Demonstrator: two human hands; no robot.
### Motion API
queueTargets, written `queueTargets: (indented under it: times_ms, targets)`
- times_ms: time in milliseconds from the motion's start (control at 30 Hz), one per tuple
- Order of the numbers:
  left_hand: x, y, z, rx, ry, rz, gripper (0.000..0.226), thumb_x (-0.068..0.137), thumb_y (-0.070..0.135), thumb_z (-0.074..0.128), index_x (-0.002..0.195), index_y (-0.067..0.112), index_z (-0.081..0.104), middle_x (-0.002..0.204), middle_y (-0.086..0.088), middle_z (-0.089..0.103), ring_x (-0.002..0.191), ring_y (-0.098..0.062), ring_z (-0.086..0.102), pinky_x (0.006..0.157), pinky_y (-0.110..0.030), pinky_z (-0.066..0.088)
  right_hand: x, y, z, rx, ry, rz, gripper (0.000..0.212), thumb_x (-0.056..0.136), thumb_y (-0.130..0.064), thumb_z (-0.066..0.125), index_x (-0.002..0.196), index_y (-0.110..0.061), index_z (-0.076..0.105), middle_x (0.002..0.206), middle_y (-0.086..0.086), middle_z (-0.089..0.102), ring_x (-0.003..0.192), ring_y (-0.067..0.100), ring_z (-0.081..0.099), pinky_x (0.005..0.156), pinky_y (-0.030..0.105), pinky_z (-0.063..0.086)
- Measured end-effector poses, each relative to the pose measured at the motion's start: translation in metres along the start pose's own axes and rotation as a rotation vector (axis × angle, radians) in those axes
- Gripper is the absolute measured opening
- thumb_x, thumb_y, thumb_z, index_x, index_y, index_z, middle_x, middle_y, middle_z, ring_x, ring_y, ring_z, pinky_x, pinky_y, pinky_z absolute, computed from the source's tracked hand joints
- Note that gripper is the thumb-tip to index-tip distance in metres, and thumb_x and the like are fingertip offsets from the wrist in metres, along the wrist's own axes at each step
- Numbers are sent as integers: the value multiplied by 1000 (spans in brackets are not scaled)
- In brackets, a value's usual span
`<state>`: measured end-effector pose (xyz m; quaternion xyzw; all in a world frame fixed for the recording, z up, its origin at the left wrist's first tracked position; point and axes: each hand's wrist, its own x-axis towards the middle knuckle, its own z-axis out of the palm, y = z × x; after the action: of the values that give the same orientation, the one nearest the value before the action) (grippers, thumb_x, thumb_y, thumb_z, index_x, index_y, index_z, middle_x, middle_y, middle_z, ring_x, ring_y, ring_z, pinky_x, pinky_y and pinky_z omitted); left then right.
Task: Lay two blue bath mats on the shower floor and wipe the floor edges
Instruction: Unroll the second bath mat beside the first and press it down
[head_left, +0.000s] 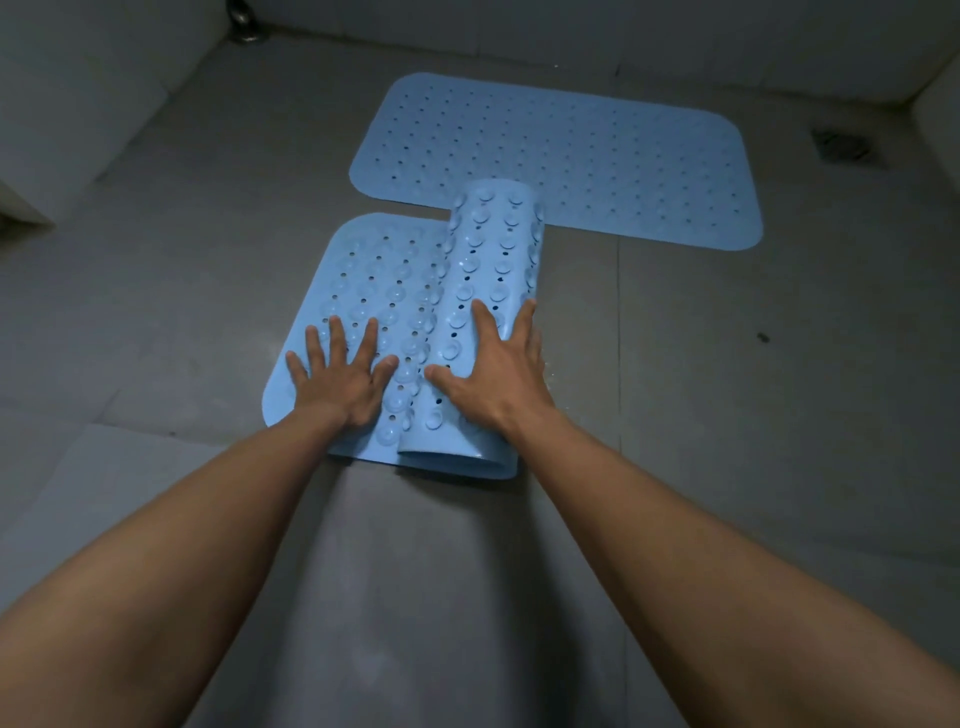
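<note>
One blue bath mat (571, 156) lies flat on the grey shower floor, farther from me, holes facing up. A second blue mat (374, 275) lies nearer, suction cups up, its left part flat and its right part still curled into a roll (493, 249). My left hand (340, 376) rests flat with spread fingers on the unrolled part near its front edge. My right hand (493, 369) presses palm-down on top of the roll, fingers spread over its right side. The roll's far end overlaps the front edge of the far mat.
Grey floor tiles (727, 389) surround both mats. A square floor drain (841, 148) sits at the far right. Pale walls run along the back and both sides, with a white ledge (78, 130) at left and a metal fitting (244, 23) in the far left corner.
</note>
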<state>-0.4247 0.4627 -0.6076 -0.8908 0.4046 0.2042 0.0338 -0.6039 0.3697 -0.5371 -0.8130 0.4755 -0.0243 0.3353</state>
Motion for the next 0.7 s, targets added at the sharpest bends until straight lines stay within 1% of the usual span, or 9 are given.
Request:
queueTargets:
  times_ms: [200, 333, 467, 567, 700]
  targets:
    - [17, 4, -9, -20, -12, -45, 67, 94, 68, 2, 151, 41, -20, 160, -5, -30, 146, -33, -29, 115, -58, -17, 23, 3, -8, 38, 15, -51, 96, 82, -50, 70, 154, -37, 8, 159, 12, -27, 149, 40, 0, 119, 54, 19]
    - [19, 3, -8, -14, -4, -40, 67, 94, 68, 2, 152, 42, -19, 160, -4, -30, 146, -32, -29, 115, -58, -17, 28, 2, -10, 21, 2, -37, 97, 81, -48, 70, 154, -35, 7, 158, 11, -31, 148, 42, 0, 118, 55, 20]
    - [24, -1, -10, -13, 11, -16, 65, 95, 67, 3, 153, 42, -17, 161, -5, -28, 146, -32, -28, 116, -58, -16, 26, 9, -12, 23, 16, 7, 101, 80, -48, 69, 155, -28, 3, 159, 10, -29, 148, 42, -3, 118, 55, 18]
    - [27, -5, -11, 0, 16, -2, 65, 96, 66, 4, 153, 42, -16, 161, -4, -27, 147, -32, -27, 116, -59, -15, 23, 17, -16, 67, 6, -2, 101, 80, -47, 69, 155, -34, 2, 160, 8, -29, 149, 40, -2, 117, 54, 23]
    - [28, -6, -11, 13, 34, 0, 65, 95, 67, 3, 152, 43, -17, 162, -4, -27, 147, -32, -26, 117, -59, -13, 21, 17, -18, 61, -17, -14, 92, 82, -47, 65, 154, -45, 6, 158, 8, -32, 149, 41, -3, 117, 55, 24]
